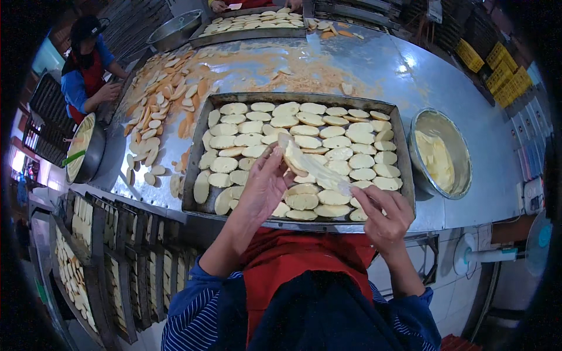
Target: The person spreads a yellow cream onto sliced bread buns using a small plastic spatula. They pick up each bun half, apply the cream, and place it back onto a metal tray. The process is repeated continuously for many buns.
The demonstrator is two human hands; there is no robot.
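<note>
Above a metal baking tray (298, 97), my left hand (268, 177) holds a bread slice (291, 160) tilted up between thumb and fingers. In my right hand (385, 215) is a flat spreader (325, 173), pinched at its near end and coated with pale cream. The spreader's far part touches the slice. Beneath both hands, many oval bread slices (304, 202) lie in rows in the tray, most with a pale top. Right of the tray stands a metal bowl (412, 149) holding pale yellow cream (434, 160).
Uncoated bread slices (153, 118) and crumbs are heaped on the metal table (461, 92) at left. A person (90, 72) stands beyond, near another cream bowl (94, 151). Another person's hand (218, 6) is at a far tray (250, 34). Filled trays (118, 289) stand racked at lower left.
</note>
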